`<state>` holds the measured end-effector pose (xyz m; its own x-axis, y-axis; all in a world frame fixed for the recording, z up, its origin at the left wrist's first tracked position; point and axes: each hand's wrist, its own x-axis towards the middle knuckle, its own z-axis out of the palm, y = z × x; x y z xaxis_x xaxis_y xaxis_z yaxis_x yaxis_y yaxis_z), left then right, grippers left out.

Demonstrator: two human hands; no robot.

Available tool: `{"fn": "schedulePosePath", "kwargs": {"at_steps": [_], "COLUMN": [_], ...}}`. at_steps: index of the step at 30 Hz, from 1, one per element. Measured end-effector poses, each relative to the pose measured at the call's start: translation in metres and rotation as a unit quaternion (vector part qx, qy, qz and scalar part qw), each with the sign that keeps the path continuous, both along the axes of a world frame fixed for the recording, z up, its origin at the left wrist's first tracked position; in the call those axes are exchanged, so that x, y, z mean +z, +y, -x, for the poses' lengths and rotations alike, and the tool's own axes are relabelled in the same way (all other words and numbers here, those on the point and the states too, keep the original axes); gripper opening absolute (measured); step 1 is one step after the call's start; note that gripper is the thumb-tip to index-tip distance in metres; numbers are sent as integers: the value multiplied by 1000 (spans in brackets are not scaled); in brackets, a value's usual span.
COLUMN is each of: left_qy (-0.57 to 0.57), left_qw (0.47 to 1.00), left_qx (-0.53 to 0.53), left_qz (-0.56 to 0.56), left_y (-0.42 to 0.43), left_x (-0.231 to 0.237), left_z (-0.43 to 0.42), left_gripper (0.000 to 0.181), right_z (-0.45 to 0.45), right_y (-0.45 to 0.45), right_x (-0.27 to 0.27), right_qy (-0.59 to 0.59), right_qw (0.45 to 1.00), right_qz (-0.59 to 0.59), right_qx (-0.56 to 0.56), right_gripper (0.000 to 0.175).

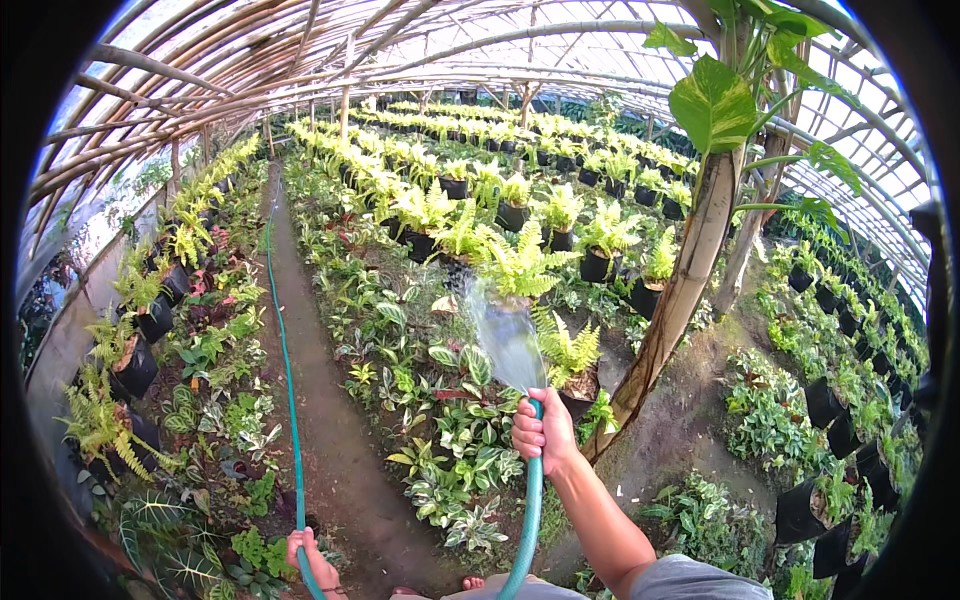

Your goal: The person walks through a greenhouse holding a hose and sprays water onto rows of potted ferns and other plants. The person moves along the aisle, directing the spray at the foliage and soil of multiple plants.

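My right hand (545,427) grips the end of a teal garden hose (533,495), thumb up at its mouth. A fan of water (510,341) sprays from it, away from me, over a potted fern (521,259) hanging or standing ahead. Another potted fern (574,356) is just beyond my right hand. At the bottom left, my left hand (311,559) is closed around another length of the hose, which runs off along the dirt path. The hose's lower loop passes out of view below.
A narrow dirt path (330,390) runs ahead between beds of variegated leafy plants (465,442). Rows of ferns in black bags stand beyond. A leaning wooden post (686,277) with a climbing vine (712,105) rises close on the right, under a bamboo-framed roof (480,34).
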<state>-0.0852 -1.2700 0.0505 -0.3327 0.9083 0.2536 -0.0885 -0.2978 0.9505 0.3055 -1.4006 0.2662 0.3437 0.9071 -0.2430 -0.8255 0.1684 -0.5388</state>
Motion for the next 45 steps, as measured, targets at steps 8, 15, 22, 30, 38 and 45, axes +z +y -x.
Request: {"fn": "schedulePosePath", "kwargs": {"at_steps": [8, 15, 22, 30, 38, 45], "left_qy": [0, -28, -1, -29, -33, -16], "left_qw": [998, 999, 999, 997, 999, 997], "left_qx": [-28, -42, -51, -69, -41, -67], "left_qz": [-62, -12, 17, 15, 12, -24], "left_y": [-38, -115, -221, -311, -394, -461], "left_x": [26, 20, 7, 1, 0, 17], "left_z": [-4, 9, 35, 51, 61, 50], "left_gripper": [35, 33, 32, 31, 33, 32], "right_z": [-9, 7, 32, 51, 59, 62], "right_y": [-77, -145, -243, -333, -393, -467], "right_x": [0, 0, 5, 10, 9, 9], "right_qy": [22, 32, 19, 28, 23, 19], "right_qw": [999, 999, 1000, 1000, 999, 998], "right_qz": [-23, -44, -22, 4, 10, 2], "right_qx": [-13, 3, -4, 0, 37, 55], "right_gripper": [33, 34, 36, 35, 35, 36]}}
